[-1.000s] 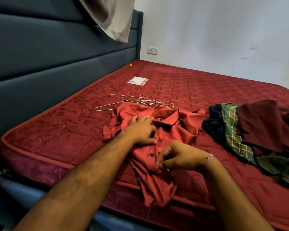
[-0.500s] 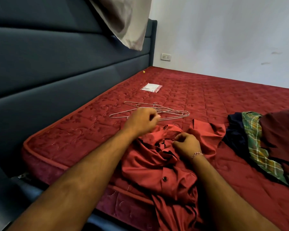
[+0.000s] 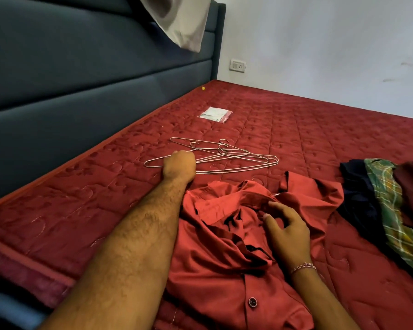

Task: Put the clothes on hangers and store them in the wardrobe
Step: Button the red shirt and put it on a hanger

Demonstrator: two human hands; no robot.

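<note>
Fetching a hanger: left hand (image 3: 179, 166) curled over the wire hangers (image 3: 224, 156) on the bed (image 3: 319, 129); whether its grip holds one cannot be told. Right hand (image 3: 286, 231), fingers loose, rests on the crumpled red shirt (image 3: 224, 253) at the bed's near edge. Next: lift one hanger free of the tangle and feed it into the collar.

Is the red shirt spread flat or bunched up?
Bunched up: the red shirt lies crumpled in folds on the mattress, collar twisted under the right hand.

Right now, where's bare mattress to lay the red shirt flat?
Bare mattress runs from the plastic packet to the wall, beyond the wire hangers. Crowded: the left hand at the hangers, red shirt under the right hand, clothes pile to the right.
</note>
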